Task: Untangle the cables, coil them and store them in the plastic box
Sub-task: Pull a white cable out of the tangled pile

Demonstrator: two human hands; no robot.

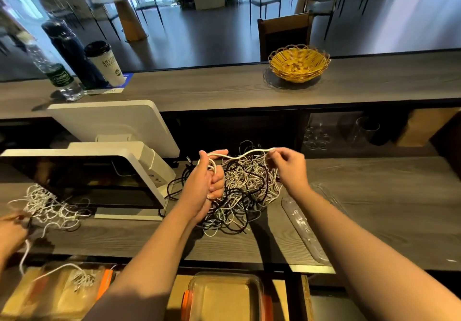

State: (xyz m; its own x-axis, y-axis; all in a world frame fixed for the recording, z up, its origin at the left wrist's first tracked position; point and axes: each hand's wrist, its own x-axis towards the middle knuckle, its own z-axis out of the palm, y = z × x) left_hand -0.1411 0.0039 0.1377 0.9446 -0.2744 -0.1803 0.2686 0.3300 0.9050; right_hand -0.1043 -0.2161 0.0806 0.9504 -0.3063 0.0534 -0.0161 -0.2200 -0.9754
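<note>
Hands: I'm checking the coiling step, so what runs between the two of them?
In the head view, a white cable spans from the left hand to the right hand, sagging above the tangled cable pile.

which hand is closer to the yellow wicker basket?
Right. The right hand pinches the white cable almost directly below the basket; the left hand grips the coil farther left.

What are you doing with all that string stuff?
A person is sorting out cables. The left hand grips loops of a white cable, and the right hand pinches its far end. A big tangled pile of cables lies on the counter beneath. The plastic box waits below, with no cables visible inside.
</note>
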